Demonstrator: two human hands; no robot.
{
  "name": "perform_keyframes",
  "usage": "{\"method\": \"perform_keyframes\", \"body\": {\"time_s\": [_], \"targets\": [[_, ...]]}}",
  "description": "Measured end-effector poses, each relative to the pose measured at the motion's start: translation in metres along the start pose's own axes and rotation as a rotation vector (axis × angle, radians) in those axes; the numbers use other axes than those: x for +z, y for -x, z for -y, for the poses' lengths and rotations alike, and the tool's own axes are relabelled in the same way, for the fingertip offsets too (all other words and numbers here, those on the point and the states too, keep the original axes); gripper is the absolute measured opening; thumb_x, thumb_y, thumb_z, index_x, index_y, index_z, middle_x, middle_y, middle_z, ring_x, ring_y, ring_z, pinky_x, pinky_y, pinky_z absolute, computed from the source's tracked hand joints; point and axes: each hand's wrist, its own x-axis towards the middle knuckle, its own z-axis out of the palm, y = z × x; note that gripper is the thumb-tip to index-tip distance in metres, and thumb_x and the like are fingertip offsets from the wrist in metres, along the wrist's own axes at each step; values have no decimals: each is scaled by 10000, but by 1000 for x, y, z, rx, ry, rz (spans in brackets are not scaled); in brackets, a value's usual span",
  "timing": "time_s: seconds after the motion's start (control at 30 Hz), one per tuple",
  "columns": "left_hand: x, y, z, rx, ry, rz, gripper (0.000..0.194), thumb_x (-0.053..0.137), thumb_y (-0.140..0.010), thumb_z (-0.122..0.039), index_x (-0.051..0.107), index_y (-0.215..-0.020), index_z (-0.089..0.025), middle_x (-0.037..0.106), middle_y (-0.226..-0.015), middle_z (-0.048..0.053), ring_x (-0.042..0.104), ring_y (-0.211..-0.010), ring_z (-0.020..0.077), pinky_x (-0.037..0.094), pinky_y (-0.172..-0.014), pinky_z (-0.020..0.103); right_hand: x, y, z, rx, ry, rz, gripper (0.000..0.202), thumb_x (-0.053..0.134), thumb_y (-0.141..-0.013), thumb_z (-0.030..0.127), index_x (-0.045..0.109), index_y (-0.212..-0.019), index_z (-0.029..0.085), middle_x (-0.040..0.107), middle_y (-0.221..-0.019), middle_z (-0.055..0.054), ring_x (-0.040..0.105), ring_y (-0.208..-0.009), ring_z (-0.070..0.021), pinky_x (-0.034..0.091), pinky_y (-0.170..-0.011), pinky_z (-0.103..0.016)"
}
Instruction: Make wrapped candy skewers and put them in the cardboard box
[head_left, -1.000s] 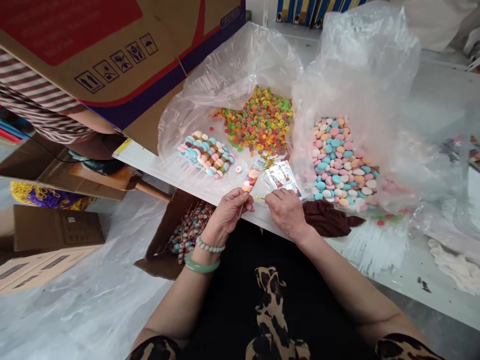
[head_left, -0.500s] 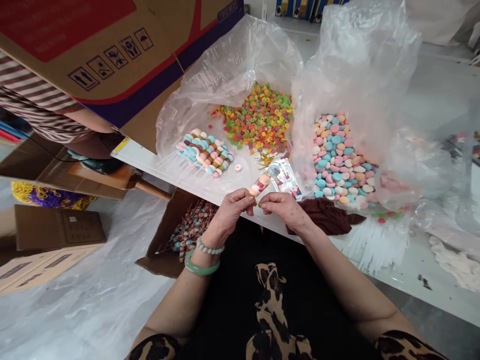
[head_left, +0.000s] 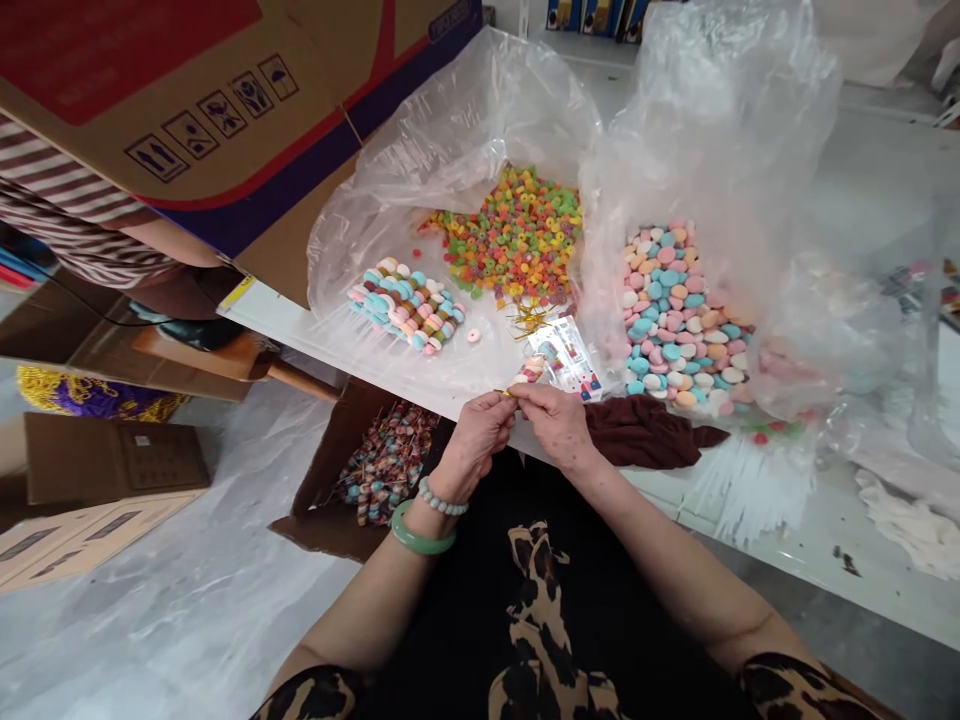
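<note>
Your left hand (head_left: 484,425) and right hand (head_left: 553,420) meet tip to tip over the table's near edge, thumbs and forefingers pinched closed on a small gold tie (head_left: 508,393). Just above your right fingers sits the wrapped candy stick (head_left: 530,368); your fingers hide its lower end, so you cannot tell which hand bears it. Beyond it lies a shiny printed sheet (head_left: 577,365), with loose gold ties (head_left: 531,320) near its far left corner. A brown cloth (head_left: 652,432) lies beside your right hand. To the left, candy skewers (head_left: 411,305) rest in a stack, a single pink ring (head_left: 473,336) beside them. Farther out, colourful gummy rings (head_left: 517,240) and pastel candies (head_left: 675,330) spread over clear plastic. Below the table, left of your left hand, an open cardboard box (head_left: 307,510) holds many more skewers.
</note>
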Motion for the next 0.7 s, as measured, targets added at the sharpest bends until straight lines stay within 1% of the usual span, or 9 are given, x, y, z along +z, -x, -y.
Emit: {"method": "perform_keyframes", "body": {"time_s": [0.1,0.23,0.3,0.37,0.43,0.5,0.57,0.63,0.7], "targets": [[0,-1,3,-3,21,35,387,789,-621,-429,515,-673,-161,433,-493,-83,250,-333,-2,130,-341,163,-1,1,-4,53,69,32,306,487,-846,204,734,-1005,291,748,-929,4,670,-849,-186,483,-786,-290],[4,-1,2,38,53,13,420,783,-629,-454,476,-637,-167,390,-484,-95,233,-334,-4,125,-346,164,2,6,-3,-35,166,-24,295,478,-860,205,712,-1024,280,746,-963,-24,662,-927,-219,463,-857,-327],[6,0,1,67,80,16,401,764,-646,-452,482,-646,-167,395,-491,-94,225,-331,-4,120,-345,167,6,9,-3,-71,133,-96,275,481,-877,237,684,-1063,246,737,-941,-52,656,-906,-225,458,-871,-346],[8,0,0,93,99,16,371,751,-663,-442,504,-675,-165,404,-503,-93,227,-332,-4,118,-348,168,9,12,-4,-21,49,-176,266,515,-870,270,643,-1099,228,719,-849,-38,647,-822,-210,471,-834,-338],[8,0,2,111,94,17,357,742,-682,-445,527,-700,-160,415,-518,-89,237,-338,-4,124,-354,166,9,13,-6,66,-47,-219,216,549,-851,286,634,-1042,232,687,-764,-1,625,-733,-184,483,-764,-310],[8,-1,5,110,66,20,352,741,-690,-450,556,-721,-152,424,-524,-85,249,-344,-4,131,-359,165,8,14,-7,87,-106,-226,127,559,-850,295,645,-927,243,684,-779,8,620,-725,-171,484,-743,-295],[7,-2,7,99,36,9,346,747,-683,-442,576,-732,-145,422,-515,-86,258,-348,-1,134,-360,164,5,14,-7,31,-114,-228,124,550,-869,296,664,-871,246,708,-868,-11,637,-790,-179,485,-784,-305],[7,-3,8,79,15,-8,340,756,-666,-426,573,-715,-144,407,-498,-90,262,-349,1,134,-360,165,3,15,-7,-52,-76,-215,168,530,-890,280,693,-907,242,725,-947,-39,654,-865,-200,479,-840,-329],[6,-4,7,46,6,6,348,770,-645,-415,552,-688,-148,388,-482,-96,259,-349,2,133,-360,166,1,15,-6,-120,19,-200,216,503,-900,248,716,-933,231,734,-952,-65,659,-899,-223,468,-868,-353]]}}
